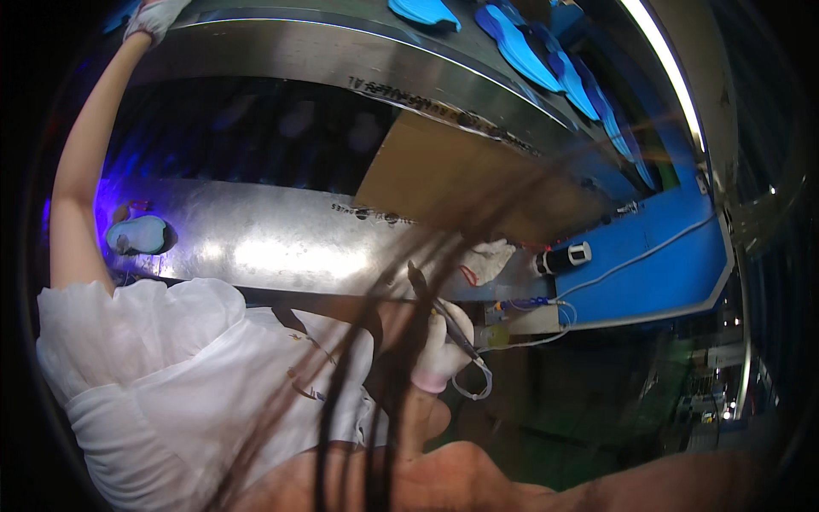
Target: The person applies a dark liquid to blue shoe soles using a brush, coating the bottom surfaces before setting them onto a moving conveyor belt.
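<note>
Tool (pixel 453 327) (slim, dark) sits in curled right hand (pixel 444 350); left hand (pixel 157 17): cannot tell opening or hold.

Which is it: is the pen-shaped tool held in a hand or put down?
Held: the gloved right hand is closed around the pen-shaped tool, whose tip sticks out beyond it.
</note>
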The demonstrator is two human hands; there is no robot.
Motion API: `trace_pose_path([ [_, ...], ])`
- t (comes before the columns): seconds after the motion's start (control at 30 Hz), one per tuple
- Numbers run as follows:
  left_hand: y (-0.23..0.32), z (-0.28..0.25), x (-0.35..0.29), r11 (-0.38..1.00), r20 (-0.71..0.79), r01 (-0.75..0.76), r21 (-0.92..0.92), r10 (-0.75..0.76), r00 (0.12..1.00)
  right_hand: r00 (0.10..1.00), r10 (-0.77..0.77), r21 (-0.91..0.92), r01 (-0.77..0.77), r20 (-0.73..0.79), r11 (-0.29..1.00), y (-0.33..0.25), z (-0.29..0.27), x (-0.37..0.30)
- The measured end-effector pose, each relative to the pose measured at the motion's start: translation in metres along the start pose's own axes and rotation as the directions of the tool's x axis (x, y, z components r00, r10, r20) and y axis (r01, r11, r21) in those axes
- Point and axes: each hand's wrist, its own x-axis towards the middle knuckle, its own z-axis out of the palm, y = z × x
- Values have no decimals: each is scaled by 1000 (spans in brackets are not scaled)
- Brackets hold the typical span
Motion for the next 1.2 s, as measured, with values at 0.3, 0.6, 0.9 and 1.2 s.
trace_pose_path([
  [0.3, 208, -10, -138, -60, -462, -464, -884, -41, 886, 892, 294, 128, -265, -345, 956, 35, -10, 0],
  [0.6, 319, 55, -341, -240, -388, -306, -921, 579, 717, 752, 374, 247, -283, -543, 927, 47, -15, 22],
  [0.9, 372, 31, -299, -348, 649, 899, -266, 625, 434, 663, 551, 507, -287, -507, 813, 56, -27, 23],
  [1.2, 412, 75, -341, -213, 292, 710, 672, 956, 10, 727, 598, 356, -490, -337, 796, 80, -3, 18],
])
